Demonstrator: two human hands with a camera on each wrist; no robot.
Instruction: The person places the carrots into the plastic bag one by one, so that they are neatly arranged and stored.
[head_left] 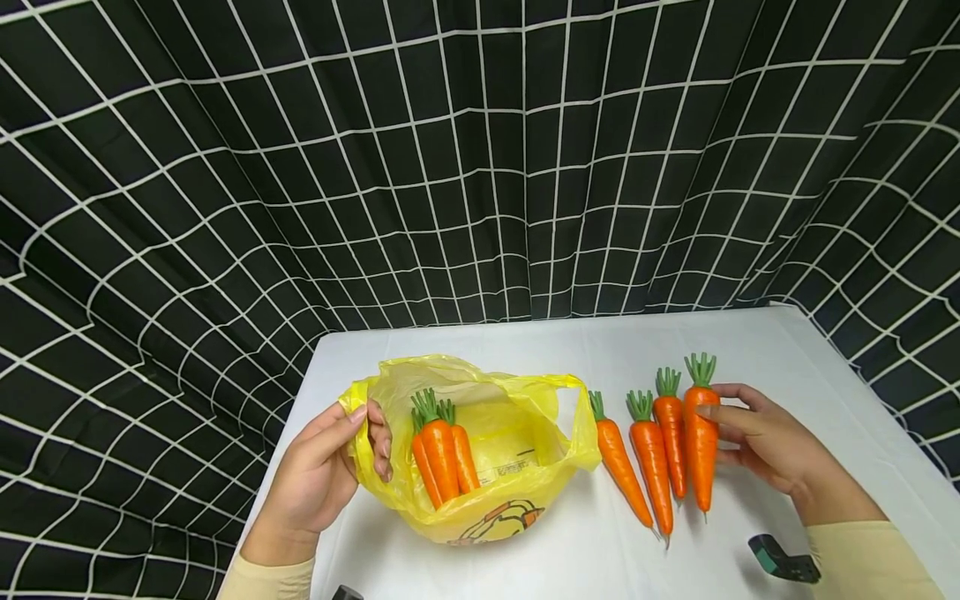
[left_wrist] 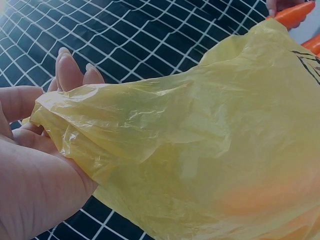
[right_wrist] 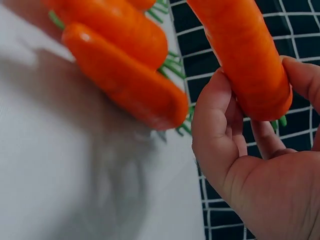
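Note:
A yellow plastic bag (head_left: 517, 492) stands with its mouth spread on the table, and several carrots (head_left: 438, 450) with green tops show inside it. My left hand (head_left: 322, 462) grips the bag's left handle; in the left wrist view the thin plastic (left_wrist: 150, 125) stretches away from the fingers. Over on the right, my right hand (head_left: 761, 442) pinches a carrot (head_left: 701, 442) near its top between thumb and fingers. The right wrist view shows that carrot (right_wrist: 250, 60) raised off the table. Beside it lie three more carrots, the nearest to the bag being one (head_left: 622, 471) close to its right handle.
The table has a white cloth (head_left: 570, 558). Black curtains with a white grid (head_left: 487, 167) hang behind and at both sides. A dark device (head_left: 783, 560) is at the right wrist, and part of another (head_left: 347, 592) shows at the bottom edge.

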